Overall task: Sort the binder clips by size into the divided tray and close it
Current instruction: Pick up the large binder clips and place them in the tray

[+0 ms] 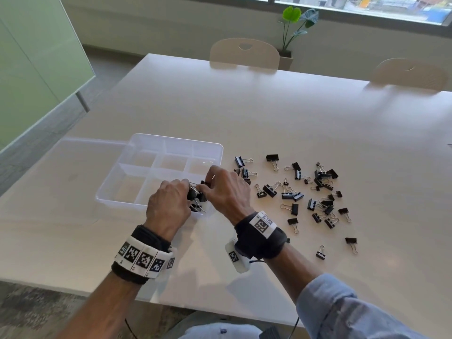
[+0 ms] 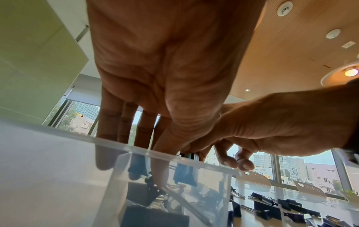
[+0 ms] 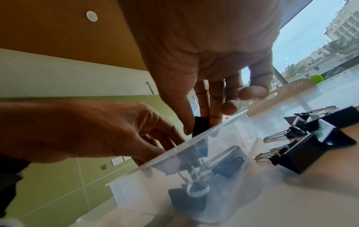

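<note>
A clear divided tray [image 1: 176, 139] lies open on the white table, and both hands are over its near right compartment. My right hand [image 1: 205, 187] pinches a black binder clip [image 3: 201, 126] between thumb and forefinger just above the tray rim [image 3: 213, 129]. My left hand [image 1: 189, 195] reaches down into the same compartment, and its thumb and forefinger close on a clip [image 2: 150, 182] there. A few more clips [image 1: 197, 207] lie in that compartment. The other compartments look empty. Several loose black clips [image 1: 322, 174] of mixed sizes are scattered to the right of the tray.
The tray's clear lid [image 1: 80, 162] lies open flat to the left. Two pale chairs [image 1: 244, 53] [image 1: 411, 74] stand at the table's far side, with a potted plant [image 1: 293, 20] behind. The near table edge [image 1: 195, 307] runs below my wrists.
</note>
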A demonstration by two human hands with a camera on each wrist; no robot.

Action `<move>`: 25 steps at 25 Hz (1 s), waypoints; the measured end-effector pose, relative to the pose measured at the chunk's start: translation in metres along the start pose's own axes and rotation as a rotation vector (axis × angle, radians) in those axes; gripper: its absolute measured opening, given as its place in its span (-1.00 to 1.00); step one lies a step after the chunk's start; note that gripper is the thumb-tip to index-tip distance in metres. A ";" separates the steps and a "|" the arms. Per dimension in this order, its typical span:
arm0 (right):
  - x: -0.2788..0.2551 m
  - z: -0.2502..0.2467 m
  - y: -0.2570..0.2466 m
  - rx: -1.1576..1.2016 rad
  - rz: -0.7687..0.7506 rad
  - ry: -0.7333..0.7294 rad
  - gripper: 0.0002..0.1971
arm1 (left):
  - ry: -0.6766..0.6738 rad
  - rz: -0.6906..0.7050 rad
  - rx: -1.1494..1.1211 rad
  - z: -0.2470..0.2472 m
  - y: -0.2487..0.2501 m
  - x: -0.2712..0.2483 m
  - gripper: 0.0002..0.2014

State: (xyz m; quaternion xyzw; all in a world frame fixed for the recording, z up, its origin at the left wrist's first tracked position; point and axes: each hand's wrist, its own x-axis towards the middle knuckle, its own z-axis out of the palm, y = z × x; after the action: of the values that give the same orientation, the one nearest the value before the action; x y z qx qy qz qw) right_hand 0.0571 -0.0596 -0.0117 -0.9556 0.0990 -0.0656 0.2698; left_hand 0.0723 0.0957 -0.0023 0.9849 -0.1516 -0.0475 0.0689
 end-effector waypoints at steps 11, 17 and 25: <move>-0.009 -0.001 0.008 -0.073 -0.132 0.032 -0.73 | 0.142 0.035 0.015 -0.003 -0.003 -0.005 -0.77; -0.011 0.001 0.014 -0.229 -0.266 -0.025 -0.75 | 0.088 0.049 0.045 -0.006 0.009 -0.010 -0.69; -0.018 -0.008 0.023 -0.099 -0.265 -0.026 -0.78 | 0.027 0.030 0.094 -0.008 0.010 -0.012 -0.67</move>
State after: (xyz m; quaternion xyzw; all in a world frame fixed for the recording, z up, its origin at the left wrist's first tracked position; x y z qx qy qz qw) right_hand 0.0345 -0.0786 -0.0183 -0.9732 -0.0282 -0.0834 0.2127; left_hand 0.0592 0.0911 0.0075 0.9852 -0.1674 -0.0259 0.0252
